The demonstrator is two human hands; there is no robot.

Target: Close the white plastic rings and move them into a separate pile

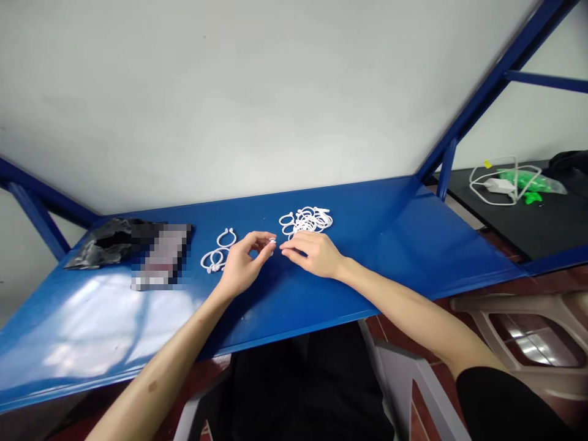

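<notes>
My left hand (243,260) is closed, with thumb and forefinger pinching a small white ring (272,242) that looks like a shower curtain ring; much of it is hidden by the fingers. Just to its right, my right hand (316,252) has its thumb and fingertips drawn together, a small gap from the left fingertips. Whatever those fingers may hold is too small to make out. Behind the right hand lies a pile of white rings (310,219). Several white rings with knobbed ends (212,260) lie left of my left hand.
All this is on a blue table (381,233) against a pale wall. A black plastic bag (108,242) and a blurred-out flat item (163,254) lie at left. Blue frame bars (478,92) rise at the right, beside a black surface with a white cable (500,199). A plastic chair (482,324) stands lower right.
</notes>
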